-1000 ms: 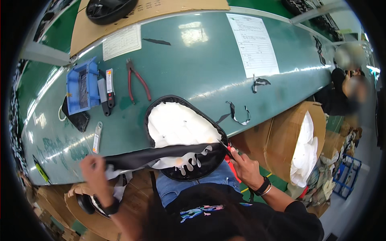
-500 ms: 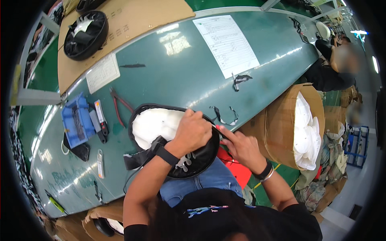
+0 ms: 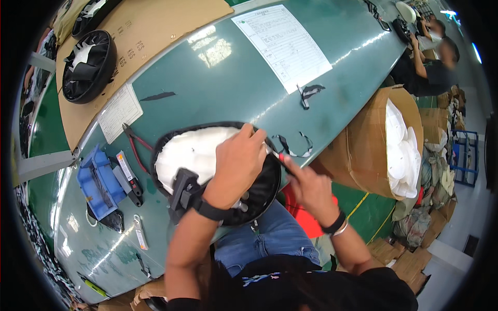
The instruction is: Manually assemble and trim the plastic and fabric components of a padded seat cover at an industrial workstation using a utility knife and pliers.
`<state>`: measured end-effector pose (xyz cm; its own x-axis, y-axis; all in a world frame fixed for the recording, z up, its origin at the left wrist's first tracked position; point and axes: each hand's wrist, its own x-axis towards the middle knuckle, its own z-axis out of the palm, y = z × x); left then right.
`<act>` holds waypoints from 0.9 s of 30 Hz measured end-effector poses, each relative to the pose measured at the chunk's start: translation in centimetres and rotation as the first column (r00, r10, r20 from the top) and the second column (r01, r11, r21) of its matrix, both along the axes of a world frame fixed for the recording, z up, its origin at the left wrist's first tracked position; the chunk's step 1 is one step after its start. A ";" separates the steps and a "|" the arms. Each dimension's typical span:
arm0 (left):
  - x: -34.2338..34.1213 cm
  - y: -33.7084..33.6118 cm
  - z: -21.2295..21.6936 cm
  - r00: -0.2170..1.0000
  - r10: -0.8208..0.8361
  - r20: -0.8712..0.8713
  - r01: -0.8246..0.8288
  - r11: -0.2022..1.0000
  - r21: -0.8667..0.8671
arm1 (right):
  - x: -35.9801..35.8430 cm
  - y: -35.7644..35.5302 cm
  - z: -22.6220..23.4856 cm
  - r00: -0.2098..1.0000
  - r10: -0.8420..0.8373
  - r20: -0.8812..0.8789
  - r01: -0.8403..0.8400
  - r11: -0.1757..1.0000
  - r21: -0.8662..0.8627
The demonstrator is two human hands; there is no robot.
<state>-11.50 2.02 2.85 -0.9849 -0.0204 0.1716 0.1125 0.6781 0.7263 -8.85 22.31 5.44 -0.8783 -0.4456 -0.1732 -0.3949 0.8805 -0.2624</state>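
A black oval shell [image 3: 267,189] with a white padded inside [image 3: 187,155] rests tilted across the table edge and my lap. My left hand [image 3: 239,159] lies over it with fingers curled closed at the far right rim, pinching the black edging. In my right hand [image 3: 311,189] is a slim tool [image 3: 279,155] with a red handle and a metal end. Its tip meets the rim beside my left fingers; the exact contact is hidden. Under my left wrist sits a black strap with a chunky end [image 3: 182,192].
On the green table [image 3: 218,93] lie red-handled pliers [image 3: 136,147], a blue bin [image 3: 96,189], cutters [image 3: 140,232] and printed sheets [image 3: 282,44]. Another black shell [image 3: 91,67] stands on cardboard. A carton [image 3: 353,147] of white pieces is at right. Two people [image 3: 428,72] work beyond.
My view has shifted slightly, and the shell sits a little further left in it. Both hands keep their hold at the rim. The strap end by my left wrist has turned.
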 end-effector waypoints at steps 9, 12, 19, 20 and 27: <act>-4.4 -3.4 -2.2 0.954 -0.280 -0.103 0.297 0.855 0.424 | 3.9 -0.6 -1.2 0.987 -0.157 0.032 0.161 0.971 -0.179; -4.6 -5.3 -0.7 0.979 -0.136 0.154 0.047 0.878 0.477 | 5.6 -1.3 0.2 0.982 -0.184 0.041 0.187 0.979 -0.084; 1.6 -7.6 1.6 0.893 -0.077 0.444 -0.159 0.868 0.470 | -7.9 3.2 0.9 0.932 0.362 0.016 -0.363 0.931 0.049; 2.6 -6.7 1.9 0.940 -0.079 0.331 -0.153 0.772 0.617 | -9.8 2.2 1.4 0.880 0.468 0.087 -0.472 0.881 0.039; 1.1 -2.1 0.3 0.989 -0.144 0.035 0.148 0.945 -0.292 | -12.7 -0.9 2.0 0.704 0.695 0.145 -0.707 0.706 0.045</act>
<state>-10.36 -0.05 3.15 -0.9756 0.1727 0.1357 0.2179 0.8382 0.5000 -21.58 21.45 7.41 -0.2910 -0.9020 -0.3190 -0.8814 0.3824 -0.2772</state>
